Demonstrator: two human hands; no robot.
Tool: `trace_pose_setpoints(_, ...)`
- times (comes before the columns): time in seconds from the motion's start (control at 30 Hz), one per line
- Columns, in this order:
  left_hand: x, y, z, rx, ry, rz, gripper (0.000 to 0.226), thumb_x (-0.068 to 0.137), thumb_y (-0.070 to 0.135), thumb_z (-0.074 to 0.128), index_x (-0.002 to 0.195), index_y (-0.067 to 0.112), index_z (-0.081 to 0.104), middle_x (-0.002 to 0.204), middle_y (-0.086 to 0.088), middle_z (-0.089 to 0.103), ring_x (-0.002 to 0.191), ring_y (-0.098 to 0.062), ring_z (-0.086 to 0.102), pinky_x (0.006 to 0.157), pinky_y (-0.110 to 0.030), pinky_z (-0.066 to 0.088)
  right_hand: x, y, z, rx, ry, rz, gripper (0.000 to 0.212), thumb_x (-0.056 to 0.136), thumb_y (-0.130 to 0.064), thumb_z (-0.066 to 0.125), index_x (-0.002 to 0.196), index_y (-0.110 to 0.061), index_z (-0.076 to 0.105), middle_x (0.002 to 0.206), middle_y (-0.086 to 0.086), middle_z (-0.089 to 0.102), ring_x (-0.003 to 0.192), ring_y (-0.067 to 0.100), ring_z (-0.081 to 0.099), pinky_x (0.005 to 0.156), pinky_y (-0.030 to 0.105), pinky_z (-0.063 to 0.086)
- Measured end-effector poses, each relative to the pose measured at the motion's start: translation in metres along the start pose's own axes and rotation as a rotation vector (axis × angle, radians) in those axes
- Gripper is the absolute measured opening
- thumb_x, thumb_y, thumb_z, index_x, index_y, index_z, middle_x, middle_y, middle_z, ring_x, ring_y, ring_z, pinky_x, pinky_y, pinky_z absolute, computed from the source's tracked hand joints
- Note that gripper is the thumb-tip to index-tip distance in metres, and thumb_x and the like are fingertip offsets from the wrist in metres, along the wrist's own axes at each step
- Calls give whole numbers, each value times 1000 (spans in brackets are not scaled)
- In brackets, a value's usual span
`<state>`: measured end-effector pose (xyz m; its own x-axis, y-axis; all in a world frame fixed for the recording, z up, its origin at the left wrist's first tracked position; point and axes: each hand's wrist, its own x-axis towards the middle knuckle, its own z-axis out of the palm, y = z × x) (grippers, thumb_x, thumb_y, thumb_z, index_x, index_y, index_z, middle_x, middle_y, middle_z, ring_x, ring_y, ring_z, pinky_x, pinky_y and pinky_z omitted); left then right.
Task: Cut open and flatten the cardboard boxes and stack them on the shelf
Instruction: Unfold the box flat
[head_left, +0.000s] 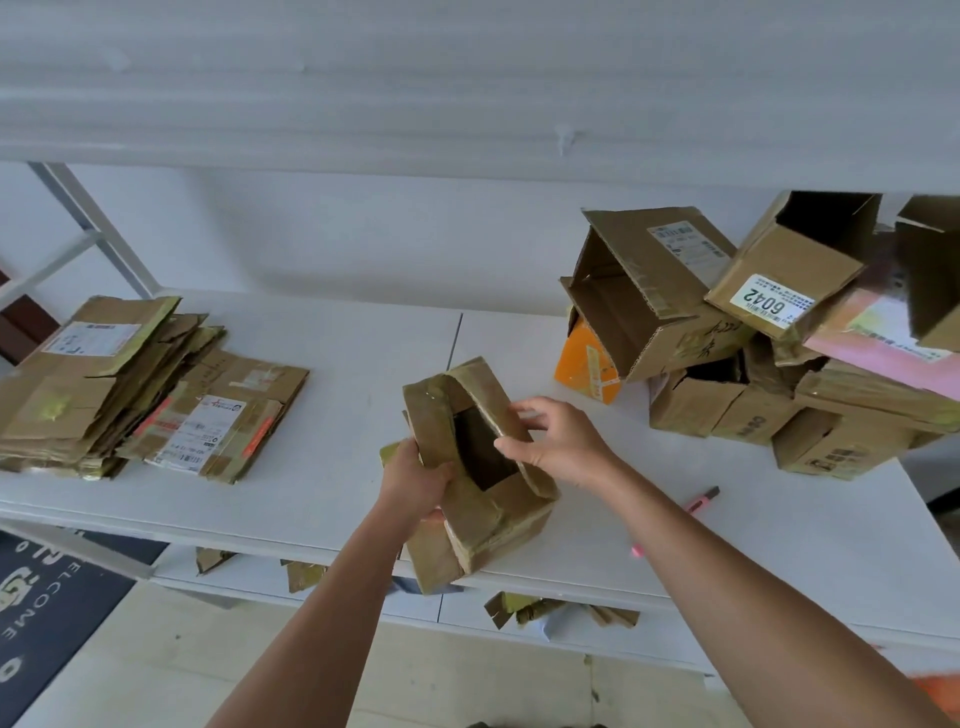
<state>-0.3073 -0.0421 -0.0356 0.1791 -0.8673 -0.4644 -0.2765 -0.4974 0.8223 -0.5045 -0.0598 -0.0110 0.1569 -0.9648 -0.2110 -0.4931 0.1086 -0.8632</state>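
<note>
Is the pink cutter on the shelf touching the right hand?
Apart. In the head view, the pink cutter lies on the shelf, beside the forearm; the right hand holds the box.

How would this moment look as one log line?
left hand grips box | right hand holds its flap | cutter idle on shelf

A white label on an open cardboard box in the right-hand pile reads "6042", upside down. The dark floor mat shows "ELCOME". Other labels are too small to read.
</note>
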Motion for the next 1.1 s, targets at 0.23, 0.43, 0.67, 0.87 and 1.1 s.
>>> trace_pose_setpoints(0.23, -1, 31, -16, 416, 153, 455, 71, 92, 9, 54, 152, 35, 27, 87, 4, 64, 80, -20, 62, 68, -33, 51, -1, -29, -3, 127, 136, -215, 105, 73, -60, 72, 154, -39, 9, 154, -6, 31, 138, 9, 34, 109, 32, 42)
trace_pose_setpoints(0.43, -20, 11, -2, 449, 102, 492, 84, 94, 12, 58, 156, 37, 8, 94, 2, 66, 83, -23, 65, 69, -33, 50, 0, -32, -6, -130, 408, -290, 60, 77, -39, 82, 131, -25, 59, 120, 3, 52, 101, 3, 47, 79, 4, 34)
trace_pose_setpoints(0.67, -19, 41, 0, 240, 141, 645, 66, 94, 26, 62, 147, 36, 25, 117, 18, 50, 101, -14, 61, 82, -34, 50, -14, -25, 3, -119, 466, -295, 55, 76, -33, 84, 125, -23, 60, 117, 0, 53, 105, 8, 56, 88, 24, 48)
trace_pose_setpoints(0.87, -25, 39, 2, 364, 109, 756, 49, 95, 25, 61, 138, 38, 42, 97, 0, 72, 81, -22, 69, 77, -43, 57, -22, -19, 7, -162, 502, -208, 66, 69, -56, 82, 117, -21, 53, 115, -3, 50, 96, 9, 56, 73, 22, 45)
trace_pose_setpoints(1.1, -19, 33, 0, 321, 101, 749, 46, 94, 24, 65, 133, 38, 47, 95, 15, 68, 71, -9, 66, 71, -38, 58, -23, -15, 3, -89, 474, -284, 44, 73, -32, 84, 108, -19, 62, 110, -1, 59, 96, 9, 56, 80, 24, 49)
